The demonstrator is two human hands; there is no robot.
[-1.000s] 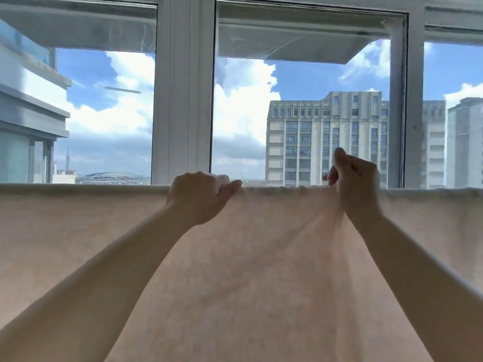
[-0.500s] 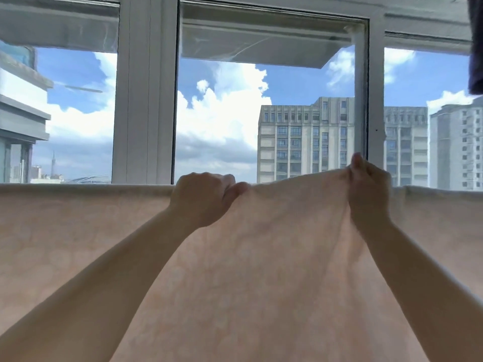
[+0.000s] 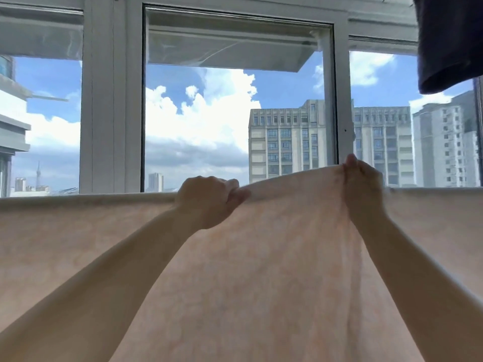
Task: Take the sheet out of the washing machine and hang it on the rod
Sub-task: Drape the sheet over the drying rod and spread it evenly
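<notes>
A pale peach sheet (image 3: pixel 274 257) hangs across the whole width of the view, draped over a rod that it hides along its top fold. My left hand (image 3: pixel 206 199) grips the top fold at the centre, fingers curled round the cloth. My right hand (image 3: pixel 363 184) pinches the fold further right and holds it lifted above the line of the rod, so the cloth rises in a slope between the two hands. Both forearms reach up from below in front of the sheet.
White window frames (image 3: pixel 109 100) stand close behind the sheet, with sky and tower blocks beyond. A dark blue garment (image 3: pixel 449 43) hangs at the top right, above my right hand.
My right hand has lifted the sheet's top fold higher and moved right. The view has turned right, bringing the dark garment into sight. The left hand keeps its grip.
</notes>
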